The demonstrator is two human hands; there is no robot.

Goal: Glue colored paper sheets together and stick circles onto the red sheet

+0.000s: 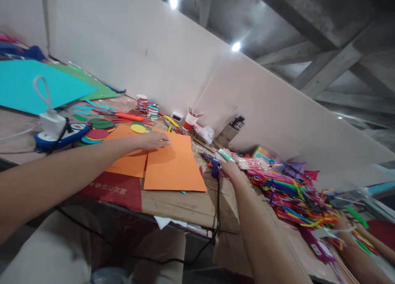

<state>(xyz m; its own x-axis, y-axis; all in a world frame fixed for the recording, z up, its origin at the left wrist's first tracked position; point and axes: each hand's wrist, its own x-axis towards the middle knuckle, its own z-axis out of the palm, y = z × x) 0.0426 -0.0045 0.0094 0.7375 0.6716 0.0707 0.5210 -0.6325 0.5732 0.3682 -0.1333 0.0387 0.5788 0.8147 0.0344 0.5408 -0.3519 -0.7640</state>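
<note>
My left hand is over a stack of orange sheets, its fingers curled together near the sheets' upper part. Whatever those fingers may hold is too small to make out. To the right, my right hand is closed at the rear of a blue hot glue gun, whose nozzle points left and whose black cord drops over the table edge. A white tube with a green band lies just beyond that hand. More orange paper lies under my left forearm, with a yellow disc at its far edge.
Coloured discs and a blue power strip sit at left, near turquoise sheets. A cup of pens stands by the wall. Bundles of pipe cleaners spread at right, where another person's arms reach in.
</note>
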